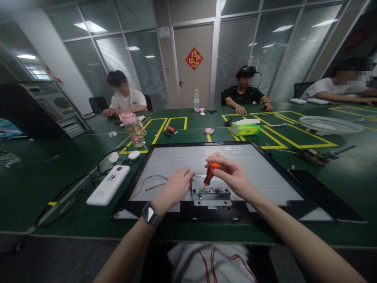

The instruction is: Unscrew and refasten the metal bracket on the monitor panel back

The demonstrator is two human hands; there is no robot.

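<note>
My right hand grips the orange-and-black handle of a screwdriver between thumb and fingers. The tool leans, its shaft running down to the lower left part of a metal bracket that carries a row of connector ports. My left hand, wearing a watch at the wrist, lies with fingers stretched out against the bracket's left side. Beneath both hands is a flat display panel with a black frame, back side up. Thin wires lie on it, left of the bracket. Whether the tip sits in a screw is too small to tell.
A white power bank and black cables lie to the left, near a pink-lidded bottle. Right of the panel are a dark flat slab and a caliper-like tool. Beyond stand a green tissue pack and several seated people.
</note>
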